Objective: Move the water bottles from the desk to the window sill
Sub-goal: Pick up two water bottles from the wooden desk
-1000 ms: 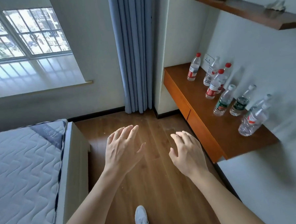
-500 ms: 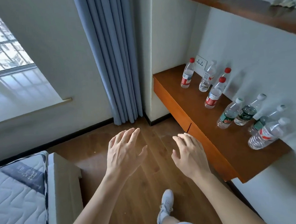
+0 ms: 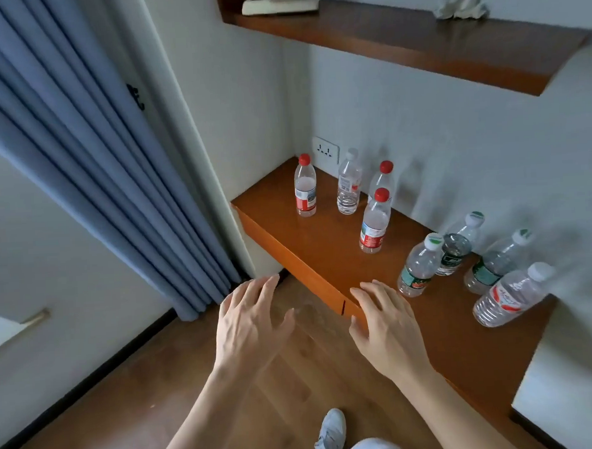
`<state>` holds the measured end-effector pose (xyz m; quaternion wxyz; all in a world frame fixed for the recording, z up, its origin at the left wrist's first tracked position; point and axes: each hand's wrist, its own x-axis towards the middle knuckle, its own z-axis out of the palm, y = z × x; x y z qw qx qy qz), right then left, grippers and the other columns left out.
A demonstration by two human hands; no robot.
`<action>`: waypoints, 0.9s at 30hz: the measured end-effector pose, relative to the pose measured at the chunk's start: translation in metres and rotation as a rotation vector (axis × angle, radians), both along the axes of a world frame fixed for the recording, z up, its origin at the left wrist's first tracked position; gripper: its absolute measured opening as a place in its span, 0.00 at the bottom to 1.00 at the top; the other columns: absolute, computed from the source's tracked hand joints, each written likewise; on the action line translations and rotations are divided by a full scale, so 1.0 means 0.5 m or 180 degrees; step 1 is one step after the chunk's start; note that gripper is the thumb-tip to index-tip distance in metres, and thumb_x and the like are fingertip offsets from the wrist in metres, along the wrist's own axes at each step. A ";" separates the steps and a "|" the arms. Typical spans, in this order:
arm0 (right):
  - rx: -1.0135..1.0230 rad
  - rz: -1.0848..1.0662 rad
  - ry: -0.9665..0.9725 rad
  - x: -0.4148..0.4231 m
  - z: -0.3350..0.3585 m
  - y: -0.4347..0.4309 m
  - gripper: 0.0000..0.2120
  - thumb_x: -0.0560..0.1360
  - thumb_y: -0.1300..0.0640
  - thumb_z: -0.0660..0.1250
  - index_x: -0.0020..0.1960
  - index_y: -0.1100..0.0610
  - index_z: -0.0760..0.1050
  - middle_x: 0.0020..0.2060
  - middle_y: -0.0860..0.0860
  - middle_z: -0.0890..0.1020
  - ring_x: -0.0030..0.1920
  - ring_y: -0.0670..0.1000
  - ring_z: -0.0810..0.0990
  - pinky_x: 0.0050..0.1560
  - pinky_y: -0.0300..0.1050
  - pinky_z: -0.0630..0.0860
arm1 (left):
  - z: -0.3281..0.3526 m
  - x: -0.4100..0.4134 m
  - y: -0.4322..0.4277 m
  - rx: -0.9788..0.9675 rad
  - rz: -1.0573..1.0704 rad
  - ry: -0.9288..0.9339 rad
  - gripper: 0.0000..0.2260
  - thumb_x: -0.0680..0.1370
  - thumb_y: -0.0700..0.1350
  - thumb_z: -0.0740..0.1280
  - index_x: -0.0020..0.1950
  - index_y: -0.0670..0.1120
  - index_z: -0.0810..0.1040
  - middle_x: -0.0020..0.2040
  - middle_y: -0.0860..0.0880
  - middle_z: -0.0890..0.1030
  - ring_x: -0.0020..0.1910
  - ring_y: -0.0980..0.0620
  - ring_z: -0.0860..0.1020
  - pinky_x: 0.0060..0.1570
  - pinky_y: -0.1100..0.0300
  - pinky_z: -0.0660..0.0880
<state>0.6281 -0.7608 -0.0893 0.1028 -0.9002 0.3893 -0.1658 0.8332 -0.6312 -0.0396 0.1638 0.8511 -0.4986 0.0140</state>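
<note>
Several clear plastic water bottles stand on the wooden desk fixed to the wall at the right. Red-capped ones stand at the far end: one bottle, another, a third behind it, and a white-capped bottle. Green-labelled bottles and a red-labelled one cluster nearer. My left hand hovers empty over the floor with fingers spread. My right hand is over the desk's front edge, fingers apart, empty. Only a corner of the window sill shows at the far left.
A blue curtain hangs left of the desk. A wooden shelf sits above the desk with a white object and crumpled tissue on it. A wall socket is behind the bottles. My shoe is on the wood floor.
My view has swung right and closer to the desk; the window and bed have slid out of frame. Both hands have advanced toward the desk, the right now over its front edge.
</note>
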 end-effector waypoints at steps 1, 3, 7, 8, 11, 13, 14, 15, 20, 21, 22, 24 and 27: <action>0.0025 -0.0115 0.0006 -0.011 -0.002 -0.024 0.22 0.74 0.48 0.70 0.66 0.53 0.76 0.64 0.53 0.79 0.68 0.55 0.75 0.64 0.56 0.77 | -0.001 -0.001 -0.034 -0.0001 -0.0079 0.0039 0.26 0.75 0.62 0.62 0.71 0.52 0.71 0.67 0.53 0.76 0.67 0.50 0.72 0.66 0.50 0.69; 0.0033 -0.0367 -0.0021 -0.032 -0.002 -0.068 0.22 0.74 0.49 0.69 0.67 0.53 0.75 0.64 0.52 0.79 0.67 0.55 0.76 0.63 0.55 0.77 | -0.006 -0.006 -0.108 -0.0011 -0.0274 0.0091 0.26 0.75 0.63 0.60 0.71 0.54 0.70 0.67 0.54 0.76 0.68 0.50 0.72 0.66 0.47 0.71; 0.0076 -0.0863 -0.0064 -0.077 -0.001 -0.108 0.23 0.73 0.50 0.72 0.67 0.53 0.75 0.64 0.53 0.79 0.65 0.55 0.77 0.63 0.54 0.78 | -0.027 -0.033 -0.222 0.0150 -0.0712 0.0168 0.28 0.76 0.65 0.59 0.73 0.56 0.68 0.71 0.54 0.74 0.70 0.50 0.71 0.68 0.47 0.68; 0.0090 -0.1010 -0.0065 -0.090 -0.001 -0.109 0.24 0.72 0.51 0.73 0.67 0.53 0.75 0.64 0.53 0.79 0.65 0.55 0.77 0.63 0.53 0.78 | -0.032 -0.042 -0.246 0.0189 -0.0829 0.0210 0.28 0.76 0.65 0.59 0.73 0.56 0.67 0.71 0.55 0.73 0.71 0.50 0.70 0.69 0.47 0.68; 0.0118 -0.1434 -0.0099 -0.124 -0.003 -0.107 0.25 0.71 0.51 0.75 0.66 0.53 0.75 0.62 0.52 0.80 0.65 0.55 0.78 0.64 0.52 0.76 | -0.045 -0.072 -0.309 0.0219 -0.1221 0.0367 0.28 0.76 0.65 0.60 0.73 0.57 0.66 0.72 0.55 0.72 0.71 0.52 0.70 0.69 0.48 0.67; 0.0205 -0.1739 -0.0132 -0.145 -0.011 -0.102 0.24 0.71 0.50 0.75 0.65 0.53 0.76 0.62 0.52 0.81 0.64 0.55 0.79 0.63 0.52 0.78 | -0.059 -0.093 -0.340 0.0286 -0.1535 0.0402 0.27 0.75 0.63 0.63 0.73 0.57 0.67 0.71 0.55 0.73 0.70 0.52 0.71 0.68 0.50 0.67; 0.0264 -0.1915 -0.0172 -0.154 -0.014 -0.099 0.24 0.71 0.50 0.75 0.65 0.52 0.76 0.62 0.52 0.81 0.63 0.54 0.79 0.62 0.53 0.78 | -0.067 -0.101 -0.352 0.0313 -0.1686 0.0404 0.27 0.74 0.62 0.65 0.72 0.57 0.68 0.70 0.55 0.74 0.69 0.53 0.72 0.67 0.51 0.68; 0.0314 -0.2108 -0.0216 -0.163 -0.018 -0.095 0.24 0.71 0.50 0.75 0.65 0.52 0.77 0.62 0.51 0.81 0.63 0.54 0.79 0.61 0.53 0.79 | -0.073 -0.108 -0.365 0.0322 -0.1829 0.0412 0.27 0.74 0.61 0.67 0.72 0.56 0.69 0.68 0.55 0.75 0.68 0.53 0.73 0.66 0.52 0.69; 0.0655 -0.2900 -0.0379 -0.199 -0.018 -0.075 0.23 0.73 0.50 0.73 0.67 0.51 0.75 0.63 0.49 0.80 0.62 0.51 0.79 0.61 0.50 0.79 | -0.111 -0.118 -0.410 0.0346 -0.2107 0.0710 0.27 0.73 0.58 0.71 0.70 0.55 0.70 0.66 0.52 0.78 0.65 0.51 0.76 0.62 0.50 0.74; 0.0728 -0.3056 -0.0443 -0.204 -0.017 -0.074 0.23 0.74 0.49 0.72 0.67 0.50 0.75 0.64 0.49 0.80 0.63 0.51 0.78 0.62 0.49 0.78 | -0.118 -0.118 -0.417 0.0361 -0.2124 0.0795 0.27 0.73 0.57 0.71 0.70 0.55 0.70 0.66 0.52 0.77 0.65 0.51 0.75 0.62 0.48 0.74; 0.0808 -0.3206 -0.0519 -0.209 -0.016 -0.077 0.22 0.75 0.48 0.71 0.68 0.49 0.74 0.65 0.48 0.78 0.63 0.50 0.77 0.62 0.48 0.77 | -0.124 -0.119 -0.426 0.0364 -0.2147 0.0878 0.28 0.73 0.57 0.72 0.70 0.55 0.69 0.66 0.52 0.77 0.65 0.50 0.75 0.61 0.48 0.76; 0.1004 -0.3464 -0.0688 -0.223 -0.021 -0.091 0.23 0.76 0.47 0.69 0.70 0.48 0.71 0.67 0.48 0.76 0.66 0.50 0.75 0.64 0.48 0.74 | -0.141 -0.121 -0.447 0.0388 -0.2171 0.1049 0.29 0.72 0.57 0.73 0.71 0.53 0.69 0.66 0.50 0.77 0.65 0.49 0.76 0.60 0.47 0.78; 0.1261 -0.3708 -0.0916 -0.246 -0.033 -0.123 0.26 0.76 0.45 0.69 0.72 0.48 0.68 0.69 0.49 0.73 0.68 0.51 0.72 0.65 0.50 0.73 | -0.158 -0.132 -0.479 0.0477 -0.2037 0.1403 0.32 0.72 0.56 0.74 0.72 0.51 0.68 0.68 0.48 0.76 0.67 0.47 0.74 0.60 0.47 0.78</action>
